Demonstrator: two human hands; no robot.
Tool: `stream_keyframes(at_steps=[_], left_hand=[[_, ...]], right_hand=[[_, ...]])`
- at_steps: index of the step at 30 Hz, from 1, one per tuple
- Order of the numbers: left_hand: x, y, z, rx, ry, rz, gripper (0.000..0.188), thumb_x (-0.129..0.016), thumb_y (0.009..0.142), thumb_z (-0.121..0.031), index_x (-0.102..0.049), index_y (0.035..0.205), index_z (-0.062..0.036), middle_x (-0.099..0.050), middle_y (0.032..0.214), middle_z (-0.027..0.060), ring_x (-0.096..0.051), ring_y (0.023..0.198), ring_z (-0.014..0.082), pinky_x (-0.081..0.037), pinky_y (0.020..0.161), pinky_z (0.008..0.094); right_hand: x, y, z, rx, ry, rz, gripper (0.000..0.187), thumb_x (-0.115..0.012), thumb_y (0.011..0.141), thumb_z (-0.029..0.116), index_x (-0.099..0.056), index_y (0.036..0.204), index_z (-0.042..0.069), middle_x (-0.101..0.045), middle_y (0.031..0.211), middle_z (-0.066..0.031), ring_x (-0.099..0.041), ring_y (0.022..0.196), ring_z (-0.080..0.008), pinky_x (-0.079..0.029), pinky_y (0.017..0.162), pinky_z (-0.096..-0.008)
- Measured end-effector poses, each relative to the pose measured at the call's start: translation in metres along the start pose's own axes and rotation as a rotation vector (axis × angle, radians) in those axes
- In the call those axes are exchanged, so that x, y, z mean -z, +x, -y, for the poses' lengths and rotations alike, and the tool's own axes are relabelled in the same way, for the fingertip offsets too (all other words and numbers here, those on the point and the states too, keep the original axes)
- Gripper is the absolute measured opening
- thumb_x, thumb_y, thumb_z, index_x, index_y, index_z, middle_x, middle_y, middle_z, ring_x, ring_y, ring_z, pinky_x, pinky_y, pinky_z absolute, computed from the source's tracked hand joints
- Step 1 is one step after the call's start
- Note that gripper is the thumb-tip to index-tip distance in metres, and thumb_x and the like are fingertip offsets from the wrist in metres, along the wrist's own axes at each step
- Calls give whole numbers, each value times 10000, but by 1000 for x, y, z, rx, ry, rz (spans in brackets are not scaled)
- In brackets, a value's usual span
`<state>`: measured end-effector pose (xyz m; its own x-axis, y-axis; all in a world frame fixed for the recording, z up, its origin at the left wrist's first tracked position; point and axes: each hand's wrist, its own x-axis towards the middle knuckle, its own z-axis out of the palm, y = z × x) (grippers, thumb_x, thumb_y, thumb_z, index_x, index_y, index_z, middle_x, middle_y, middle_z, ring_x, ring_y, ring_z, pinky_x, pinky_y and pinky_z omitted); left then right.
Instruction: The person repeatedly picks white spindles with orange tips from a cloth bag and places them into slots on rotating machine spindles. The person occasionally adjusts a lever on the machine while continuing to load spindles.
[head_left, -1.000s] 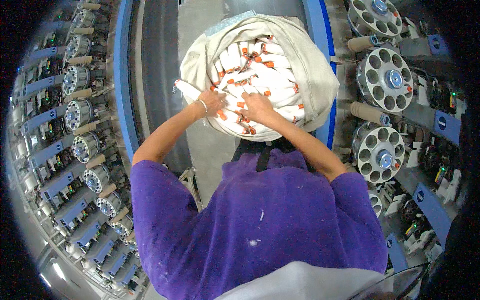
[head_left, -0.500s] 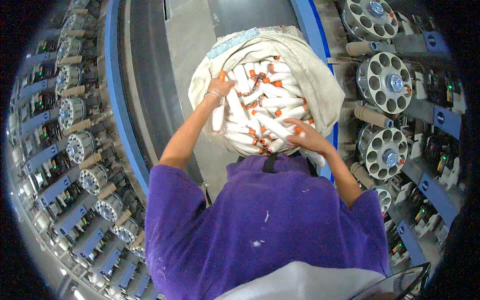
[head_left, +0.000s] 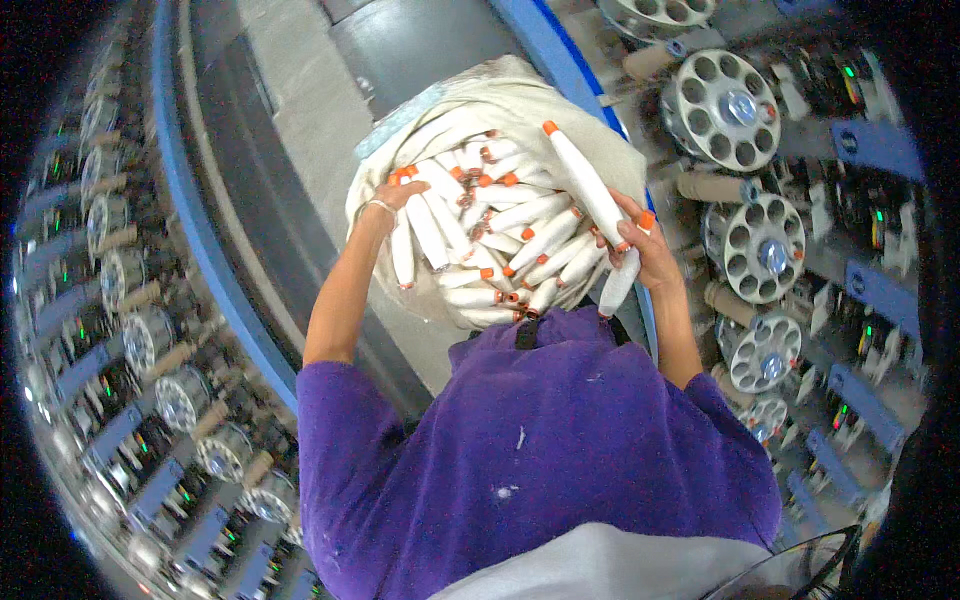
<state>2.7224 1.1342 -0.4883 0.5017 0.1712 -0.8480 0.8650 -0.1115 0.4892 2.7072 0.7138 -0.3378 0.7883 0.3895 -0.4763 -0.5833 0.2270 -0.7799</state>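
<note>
A cream cloth sack (head_left: 615,150) is full of white yarn bobbins (head_left: 527,212) with orange tips, lying in many directions. At the sack's left side my left hand (head_left: 399,192) is closed round the orange ends of yarn bobbins (head_left: 402,255), whose white bodies hang down below the fingers. My right hand (head_left: 650,250), by the right rim, grips two yarn bobbins. One long bobbin (head_left: 587,185) slants up and left over the sack, and the other (head_left: 620,285) points down from under the palm. Part of the right fingers is hidden behind the bobbins.
Rows of machine units with round, holed metal magazines (head_left: 722,110) line the right side, with brown cones (head_left: 712,187) between them. More such magazines (head_left: 122,280) run along the left. Blue rails (head_left: 190,240) border the aisle on both sides.
My right hand has lifted a bobbin off the pile and swung its far end upward. My left hand has shifted left, still gripping at the orange ends. The whole view has turned somewhat.
</note>
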Motion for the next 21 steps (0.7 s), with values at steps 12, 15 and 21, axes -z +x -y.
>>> stream_keyframes(at_steps=[12,15,21], left_hand=[[-99,-157,-72,-273,-507,429,510,-599,916,-386,-545,1228,15,-651,1097,122,-635,979,228,-528,862,387],[-170,-196,-109,-585,-491,914,844,-584,853,-578,-411,1355,78,-495,1330,163,-431,1283,311,-342,1088,426],[-274,-241,-129,-1097,-164,1221,326,-587,916,-337,-573,1116,-80,-551,1204,146,-539,1156,313,-359,1077,494]], right_hand=[[84,-44,-54,69,673,99,578,-626,839,392,-479,1314,99,-566,768,-61,-508,575,-133,-400,458,-249],[86,-50,-51,144,666,261,600,-619,850,375,-477,1330,45,-590,797,-46,-539,617,-135,-406,490,-231],[79,-126,-90,65,655,251,550,-664,844,233,-480,1289,-32,-627,962,-63,-594,741,-120,-513,605,-276]])
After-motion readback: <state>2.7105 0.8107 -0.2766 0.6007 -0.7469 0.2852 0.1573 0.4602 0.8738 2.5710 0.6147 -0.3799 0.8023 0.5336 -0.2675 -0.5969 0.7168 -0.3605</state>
